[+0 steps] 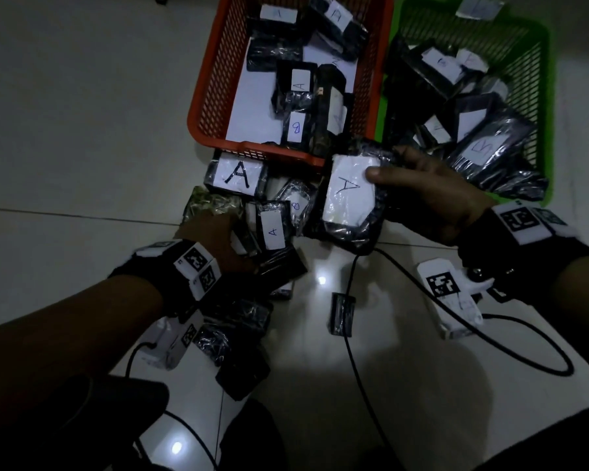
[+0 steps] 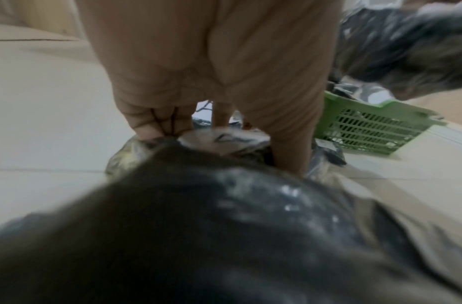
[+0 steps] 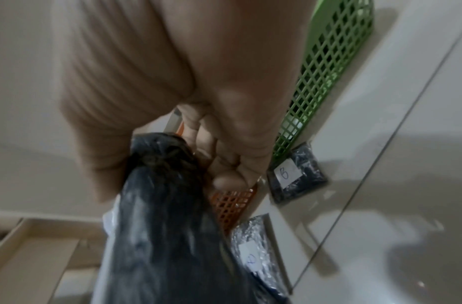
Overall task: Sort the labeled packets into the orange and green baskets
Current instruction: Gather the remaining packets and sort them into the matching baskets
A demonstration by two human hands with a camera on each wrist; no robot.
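Black-wrapped packet [image 1: 351, 202] shows its "A" label only from the head view. Right hand [image 1: 432, 195] pinches it, thumb on the label; left hand [image 1: 218, 239] curls round a pile packet [image 2: 224, 144].

The head view is dim and underexposed, so both forearms and the black packets sink into near-shadow. Two small bright glare spots reflect off the glossy tiled floor [image 1: 422, 385], pointing to a light overhead, and a soft shadow pools below them. Straight tile seams bow near the edges from the wide lens. Both wrist views are brighter but blurred: the nearest black wrap is out of focus, with smeared highlights.
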